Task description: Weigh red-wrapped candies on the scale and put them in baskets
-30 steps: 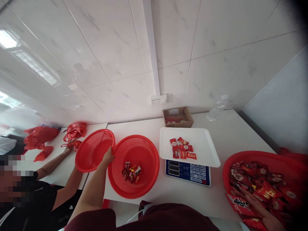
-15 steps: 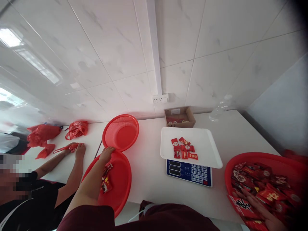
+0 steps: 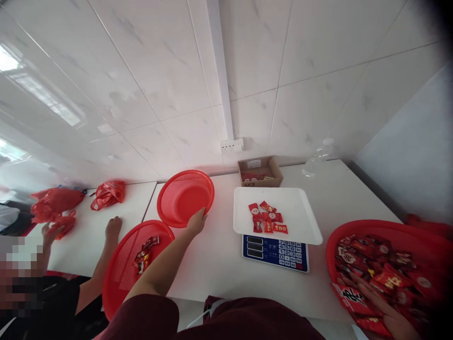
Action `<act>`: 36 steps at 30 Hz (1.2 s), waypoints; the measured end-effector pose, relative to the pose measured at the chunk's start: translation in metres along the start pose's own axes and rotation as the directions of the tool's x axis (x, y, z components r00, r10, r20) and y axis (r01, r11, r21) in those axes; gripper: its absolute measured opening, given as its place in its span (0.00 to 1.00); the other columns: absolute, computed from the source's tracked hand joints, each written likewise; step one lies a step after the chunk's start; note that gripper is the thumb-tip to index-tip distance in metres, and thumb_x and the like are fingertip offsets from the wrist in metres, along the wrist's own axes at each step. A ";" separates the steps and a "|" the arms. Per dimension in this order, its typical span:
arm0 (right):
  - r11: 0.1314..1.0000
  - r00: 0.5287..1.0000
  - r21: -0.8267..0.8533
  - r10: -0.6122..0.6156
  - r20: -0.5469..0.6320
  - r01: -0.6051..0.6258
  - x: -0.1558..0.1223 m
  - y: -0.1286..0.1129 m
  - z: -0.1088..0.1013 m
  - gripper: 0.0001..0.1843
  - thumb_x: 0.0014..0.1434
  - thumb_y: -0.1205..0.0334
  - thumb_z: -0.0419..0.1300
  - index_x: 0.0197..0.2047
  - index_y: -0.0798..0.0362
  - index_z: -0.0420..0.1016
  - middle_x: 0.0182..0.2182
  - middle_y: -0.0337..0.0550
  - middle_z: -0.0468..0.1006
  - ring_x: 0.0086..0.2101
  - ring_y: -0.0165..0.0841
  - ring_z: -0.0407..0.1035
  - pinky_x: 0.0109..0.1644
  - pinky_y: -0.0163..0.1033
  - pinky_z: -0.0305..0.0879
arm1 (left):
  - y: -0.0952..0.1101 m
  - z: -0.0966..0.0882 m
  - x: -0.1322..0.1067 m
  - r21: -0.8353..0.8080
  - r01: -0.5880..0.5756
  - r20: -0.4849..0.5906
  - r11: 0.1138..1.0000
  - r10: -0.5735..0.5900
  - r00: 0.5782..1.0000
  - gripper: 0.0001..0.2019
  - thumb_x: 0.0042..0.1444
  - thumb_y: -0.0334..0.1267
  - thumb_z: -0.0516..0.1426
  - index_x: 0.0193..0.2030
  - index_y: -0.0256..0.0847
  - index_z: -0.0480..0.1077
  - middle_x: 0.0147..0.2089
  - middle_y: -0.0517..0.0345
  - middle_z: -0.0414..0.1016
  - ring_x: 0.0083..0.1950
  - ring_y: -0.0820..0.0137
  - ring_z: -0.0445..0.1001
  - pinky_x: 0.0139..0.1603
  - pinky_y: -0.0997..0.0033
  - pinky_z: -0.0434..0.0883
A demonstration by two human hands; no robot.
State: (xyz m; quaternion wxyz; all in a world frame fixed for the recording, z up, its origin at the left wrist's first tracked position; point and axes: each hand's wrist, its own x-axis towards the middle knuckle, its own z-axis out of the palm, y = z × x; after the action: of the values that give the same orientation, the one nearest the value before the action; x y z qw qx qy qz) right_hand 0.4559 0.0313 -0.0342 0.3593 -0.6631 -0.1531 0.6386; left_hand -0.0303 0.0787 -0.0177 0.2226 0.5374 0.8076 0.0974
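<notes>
The left hand grips the far round red plastic basket. Near right, the right hand touches red-wrapped sweets; I can't tell its grip.

A round red basket with perforated sides opens upward near the white table's back edge; far right on my feed, a red tub holds heaped red-wrapped packets.

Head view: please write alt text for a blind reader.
A person's left hand touches a red basket; the right hand lies over wrapped packets in another basket. Between them, red packets lie on a scale's white tray.
</notes>
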 end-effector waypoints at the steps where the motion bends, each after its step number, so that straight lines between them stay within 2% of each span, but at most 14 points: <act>1: 0.999 1.000 0.034 0.019 0.001 -0.019 -0.003 -0.003 0.004 0.20 0.35 0.51 0.63 0.37 0.36 0.74 0.52 0.41 0.75 0.57 0.41 0.61 0.48 0.40 0.69 | 0.008 0.006 0.000 -0.009 -0.013 0.004 1.000 0.013 1.000 0.21 0.63 0.40 0.48 0.62 0.42 0.61 0.60 0.48 0.68 0.61 0.59 0.66 0.60 0.59 0.63; 4: 0.993 0.998 0.109 0.056 -0.031 -0.053 -0.013 -0.012 0.014 0.20 0.34 0.54 0.64 0.36 0.39 0.74 0.48 0.44 0.77 0.57 0.41 0.62 0.50 0.39 0.68 | 0.031 0.017 -0.002 -0.021 -0.083 0.034 0.996 0.084 0.996 0.21 0.63 0.41 0.49 0.62 0.44 0.61 0.60 0.50 0.68 0.61 0.59 0.66 0.59 0.59 0.63; 7: 0.991 0.996 0.126 0.058 -0.069 -0.049 -0.026 -0.023 0.022 0.17 0.34 0.57 0.64 0.33 0.42 0.74 0.44 0.46 0.79 0.56 0.43 0.64 0.51 0.41 0.68 | 0.061 0.031 -0.009 -0.004 -0.216 0.037 0.976 0.216 0.976 0.23 0.61 0.42 0.51 0.63 0.44 0.59 0.66 0.51 0.61 0.67 0.61 0.55 0.66 0.58 0.53; 9: 0.995 0.997 0.096 0.016 -0.070 -0.009 -0.034 -0.030 0.025 0.15 0.34 0.59 0.64 0.31 0.43 0.74 0.41 0.45 0.80 0.55 0.43 0.65 0.52 0.42 0.68 | 0.087 0.044 -0.012 0.026 -0.355 0.034 0.935 0.354 0.935 0.26 0.61 0.44 0.51 0.65 0.43 0.56 0.69 0.50 0.53 0.71 0.62 0.45 0.69 0.57 0.45; 12: 0.999 1.000 0.031 -0.024 -0.020 0.025 -0.041 -0.036 0.024 0.15 0.32 0.63 0.64 0.29 0.44 0.74 0.39 0.42 0.81 0.55 0.43 0.65 0.53 0.42 0.69 | 0.129 0.067 -0.012 0.077 -0.549 0.067 0.832 0.545 0.836 0.32 0.60 0.52 0.51 0.68 0.42 0.51 0.71 0.47 0.45 0.72 0.58 0.39 0.69 0.52 0.43; 14: 0.998 1.000 0.050 -0.028 -0.005 0.028 -0.039 -0.033 0.022 0.15 0.33 0.63 0.65 0.30 0.43 0.75 0.37 0.38 0.81 0.56 0.41 0.65 0.54 0.41 0.68 | 0.155 0.082 -0.008 0.099 -0.602 0.092 0.792 0.595 0.798 0.38 0.56 0.59 0.51 0.69 0.45 0.48 0.72 0.46 0.41 0.72 0.53 0.37 0.68 0.46 0.43; 16: 0.993 0.999 0.118 -0.024 -0.034 0.028 -0.032 -0.026 0.020 0.14 0.35 0.60 0.65 0.31 0.41 0.76 0.35 0.37 0.82 0.55 0.40 0.65 0.55 0.42 0.66 | 0.177 0.095 -0.004 0.118 -0.617 0.118 0.778 0.606 0.787 0.42 0.51 0.64 0.52 0.69 0.48 0.46 0.73 0.46 0.39 0.72 0.48 0.35 0.66 0.40 0.43; 18: 0.986 0.998 0.168 -0.012 -0.058 0.022 -0.022 -0.017 0.017 0.13 0.38 0.56 0.64 0.32 0.40 0.76 0.34 0.37 0.82 0.54 0.41 0.67 0.55 0.45 0.66 | 0.193 0.106 0.000 0.146 -0.638 0.147 0.756 0.622 0.769 0.42 0.50 0.66 0.52 0.69 0.51 0.48 0.72 0.46 0.41 0.71 0.44 0.37 0.64 0.35 0.41; 20: 0.980 0.999 0.198 0.005 -0.050 0.005 -0.014 -0.010 0.015 0.15 0.38 0.55 0.65 0.35 0.41 0.77 0.34 0.38 0.82 0.52 0.42 0.68 0.54 0.46 0.66 | 0.203 0.113 0.003 0.186 -0.672 0.150 0.716 0.656 0.740 0.37 0.52 0.65 0.51 0.66 0.53 0.54 0.70 0.47 0.47 0.70 0.44 0.41 0.63 0.34 0.42; 25: 0.962 0.999 0.272 0.039 -0.012 -0.034 -0.009 -0.008 0.012 0.19 0.38 0.58 0.66 0.38 0.42 0.77 0.36 0.36 0.82 0.52 0.39 0.68 0.53 0.40 0.66 | 0.211 0.117 0.013 0.265 -0.727 0.098 0.633 0.733 0.674 0.25 0.57 0.59 0.51 0.53 0.45 0.68 0.53 0.47 0.68 0.57 0.54 0.63 0.58 0.50 0.59; 27: 0.955 0.998 0.292 0.062 -0.002 -0.059 -0.011 -0.010 0.012 0.20 0.37 0.60 0.67 0.38 0.42 0.77 0.35 0.35 0.83 0.52 0.37 0.68 0.52 0.38 0.66 | 0.212 0.115 0.020 0.254 -0.723 0.112 0.642 0.723 0.682 0.22 0.57 0.56 0.52 0.49 0.43 0.70 0.47 0.48 0.70 0.51 0.58 0.67 0.53 0.55 0.64; 31: 0.940 0.995 0.328 0.101 0.009 -0.098 -0.017 -0.017 0.015 0.21 0.38 0.62 0.67 0.39 0.42 0.77 0.34 0.35 0.83 0.53 0.36 0.66 0.52 0.36 0.65 | 0.216 0.111 0.032 0.171 -0.628 0.084 0.759 0.624 0.777 0.18 0.59 0.54 0.51 0.46 0.45 0.70 0.44 0.51 0.71 0.44 0.64 0.71 0.43 0.66 0.68; 34: 0.932 0.994 0.347 0.113 0.002 -0.106 -0.017 -0.018 0.015 0.20 0.38 0.63 0.66 0.39 0.43 0.77 0.35 0.36 0.83 0.53 0.36 0.65 0.52 0.35 0.65 | 0.221 0.100 0.037 0.042 -0.503 -0.030 0.863 0.505 0.863 0.16 0.59 0.53 0.51 0.45 0.46 0.70 0.43 0.54 0.72 0.40 0.68 0.73 0.39 0.70 0.68; 36: 0.938 0.994 0.332 0.108 0.004 -0.103 -0.015 -0.017 0.014 0.19 0.39 0.64 0.66 0.39 0.44 0.77 0.35 0.37 0.83 0.53 0.36 0.66 0.51 0.35 0.66 | 0.222 0.087 0.041 -0.102 -0.426 -0.143 0.899 0.411 0.900 0.15 0.59 0.51 0.52 0.44 0.45 0.71 0.43 0.56 0.73 0.40 0.69 0.72 0.41 0.72 0.68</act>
State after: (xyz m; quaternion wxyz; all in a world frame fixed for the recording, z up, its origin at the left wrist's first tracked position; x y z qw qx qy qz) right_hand 0.4451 0.0367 -0.0104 0.4321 -0.6048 -0.0052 0.6689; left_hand 0.1801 0.1988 -0.0166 0.1829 0.6760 0.6766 0.2274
